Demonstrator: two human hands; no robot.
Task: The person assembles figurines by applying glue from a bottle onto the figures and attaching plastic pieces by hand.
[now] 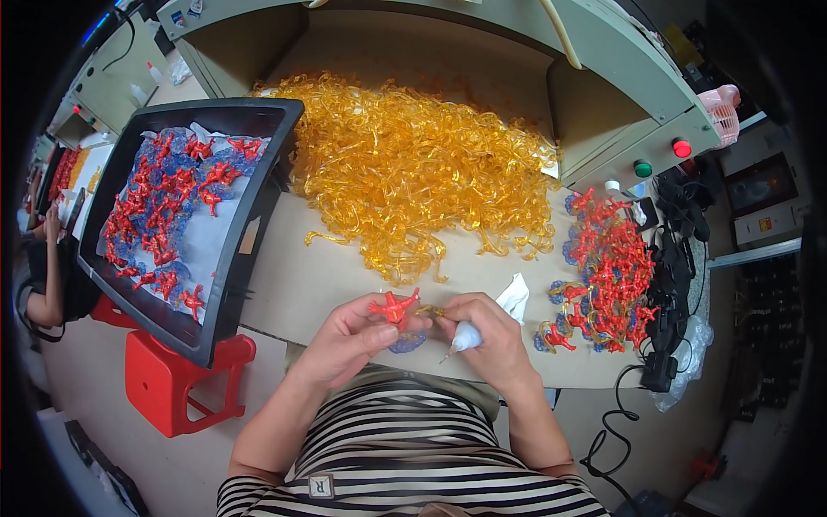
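Note:
Between thumb and fingers, my left hand (349, 340) grips a small red figure (394, 308) with a translucent blue base (407, 343) under it. Close on its right, my right hand (494, 338) pinches a translucent yellow piece (432, 310) against or just beside the figure; contact is unclear. The same hand also holds a small pale-blue squeeze bottle (466, 335), its thin needle tip pointing down and left. A large heap of curly yellow pieces (422, 172) lies on the table beyond my hands. To the right sits a pile of red-and-blue figures (613, 267), some with yellow parts.
At left, a black tray (231, 220) holds more red-and-blue figures on white lining. A crumpled white tissue (514, 297) lies near my right hand. Black cables (672, 297) run along the table's right edge. A red stool (157, 379) stands below the tray; another person (45, 284) sits far left.

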